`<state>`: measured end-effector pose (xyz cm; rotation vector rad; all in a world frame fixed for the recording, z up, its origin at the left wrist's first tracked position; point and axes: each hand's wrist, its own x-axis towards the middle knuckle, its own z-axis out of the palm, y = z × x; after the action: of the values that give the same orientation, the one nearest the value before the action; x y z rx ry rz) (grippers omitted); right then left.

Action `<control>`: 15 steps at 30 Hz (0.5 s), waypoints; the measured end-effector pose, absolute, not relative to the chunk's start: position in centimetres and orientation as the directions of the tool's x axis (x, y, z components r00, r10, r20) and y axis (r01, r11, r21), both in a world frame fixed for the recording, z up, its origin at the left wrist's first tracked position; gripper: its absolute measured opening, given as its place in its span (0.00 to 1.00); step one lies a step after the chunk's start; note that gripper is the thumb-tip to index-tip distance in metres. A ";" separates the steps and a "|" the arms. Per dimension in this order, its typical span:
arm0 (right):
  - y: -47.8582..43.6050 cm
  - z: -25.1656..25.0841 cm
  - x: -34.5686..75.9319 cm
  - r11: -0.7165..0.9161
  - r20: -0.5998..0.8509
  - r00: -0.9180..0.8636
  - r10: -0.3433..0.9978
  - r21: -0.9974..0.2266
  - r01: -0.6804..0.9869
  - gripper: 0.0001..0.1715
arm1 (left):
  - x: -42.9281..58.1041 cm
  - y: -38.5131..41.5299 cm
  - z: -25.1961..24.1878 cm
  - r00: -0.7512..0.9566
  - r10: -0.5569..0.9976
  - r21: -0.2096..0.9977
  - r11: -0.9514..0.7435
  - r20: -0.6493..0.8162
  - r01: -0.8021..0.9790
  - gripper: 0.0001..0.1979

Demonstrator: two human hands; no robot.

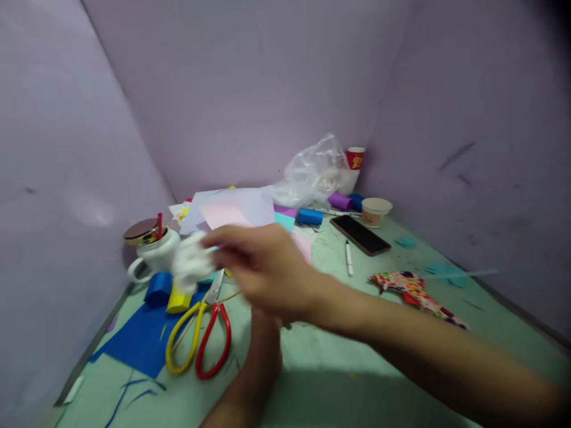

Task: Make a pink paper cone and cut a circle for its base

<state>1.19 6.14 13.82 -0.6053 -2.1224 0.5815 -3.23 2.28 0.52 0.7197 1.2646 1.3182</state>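
My right hand point(267, 270) reaches across to the left, its fingers pinched on a crumpled white tissue-like piece point(193, 261), blurred by motion. The white piece hangs in front of a white mug point(158, 252). Beneath my right hand is my left hand point(266, 333); its fingers are hidden behind the right one. Scissors point(212, 303) with one yellow and one red handle lie just left of my left wrist. Blue paper point(138, 339) lies beside them, with a blue roll point(158, 289) and a yellow roll point(179, 299) near the mug.
Paper sheets point(232, 199), a plastic bag point(312, 172) and a red-white cup point(355, 160) stand at the back. Rightward are a phone point(360, 234), a small tub point(375, 212), a marker point(348, 259) and a patterned glue gun point(417, 294). Walls enclose the table.
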 end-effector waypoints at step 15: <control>9.5 2.8 16.5 -0.059 -0.035 -0.104 0.994 -0.968 -0.245 0.13 | -2.6 2.0 1.7 -0.277 0.921 0.931 0.181 -0.274 -0.317 0.16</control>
<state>16.48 9.54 2.85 -1.0064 -1.0684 1.4245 -2.65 2.03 1.73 0.6525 1.3139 1.3775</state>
